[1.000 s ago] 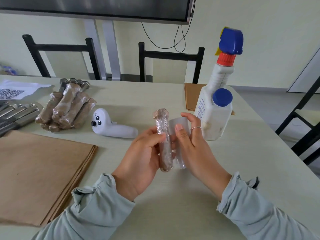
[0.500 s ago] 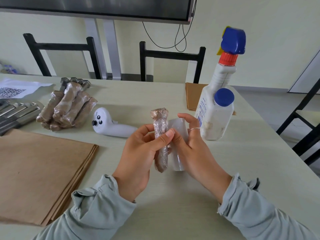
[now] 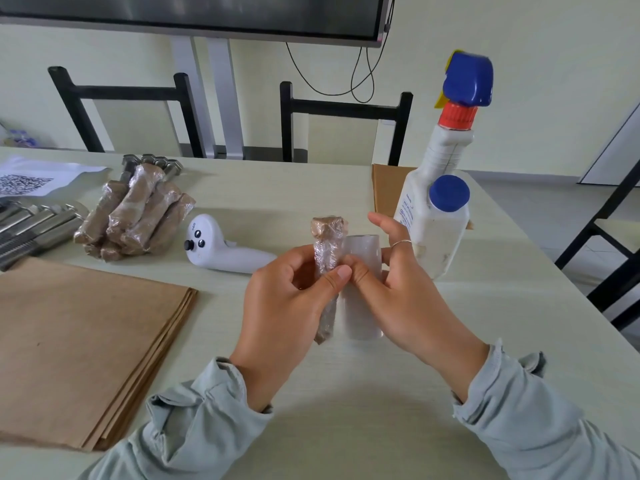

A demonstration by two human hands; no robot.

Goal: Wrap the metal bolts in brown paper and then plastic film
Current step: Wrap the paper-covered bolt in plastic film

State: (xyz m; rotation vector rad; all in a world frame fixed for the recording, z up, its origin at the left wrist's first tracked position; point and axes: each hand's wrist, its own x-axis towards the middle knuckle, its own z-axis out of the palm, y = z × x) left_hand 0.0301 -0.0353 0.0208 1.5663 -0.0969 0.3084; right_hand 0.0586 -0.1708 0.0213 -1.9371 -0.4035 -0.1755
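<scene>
The left hand [image 3: 280, 306] is pinching the wrapped bolt [image 3: 327, 258] upright just above the tabletop [image 3: 346, 410], thumb and fingers [image 3: 337, 275] clamped on its middle. The right hand [image 3: 398, 292] is curling round the film roll [image 3: 362, 289], which is standing touching the bolt at its 3 o'clock side. Brown paper is already covering the bolt, and film is showing glossy over its head and shaft, so the step in hand is probably finishing the film layer.

To do it well, the left hand should be turning the bolt while the right is keeping the film taut off the roll, each turn overlapping the last. The lower tip looks the least covered, so it needs a pass before the film is torn. Pressing the loose end flat is what keeps it from peeling.

Counting: one bolt is being held. At 10 o'clock a pile of wrapped bolts [image 3: 135, 213] is lying, six or so, the exact number unclear since they overlap, with about three bare bolts [image 3: 152, 162] showing heads behind. More bare bolts [image 3: 34, 226] are lying at 9 o'clock, cut by the frame. One stack of paper sheets [image 3: 79, 341] is sitting at 8 o'clock, another paper piece [image 3: 384, 188] at 1 o'clock, plus one white controller [image 3: 225, 251], one spray bottle [image 3: 446, 140] and one capped bottle [image 3: 443, 226].
</scene>
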